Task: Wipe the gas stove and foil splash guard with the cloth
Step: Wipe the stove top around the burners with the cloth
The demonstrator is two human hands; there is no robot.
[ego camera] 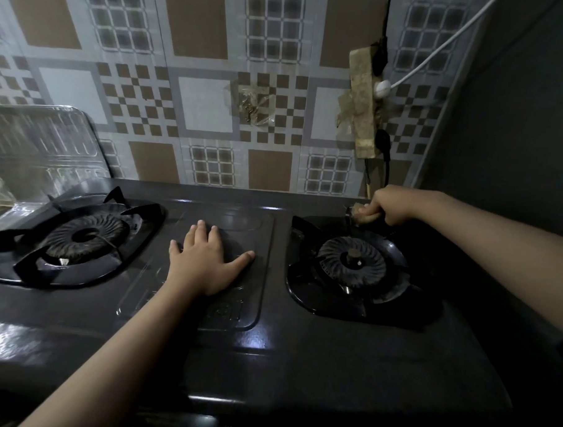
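A black two-burner gas stove (268, 348) fills the lower view. My left hand (204, 258) lies flat with spread fingers on the stove's middle panel, between the left burner (79, 236) and the right burner (352, 265). At the stove's back right corner, just behind the right burner's pan support, my right hand (390, 206) grips a small bunched brownish cloth (359, 215). The foil splash guard (41, 148), shiny and ribbed, stands at the far left behind the left burner.
A patterned tile wall (207, 106) runs behind the stove. A worn power strip (364, 104) with a white plug and cable hangs on it above my right hand. A dark wall (519, 127) closes the right side.
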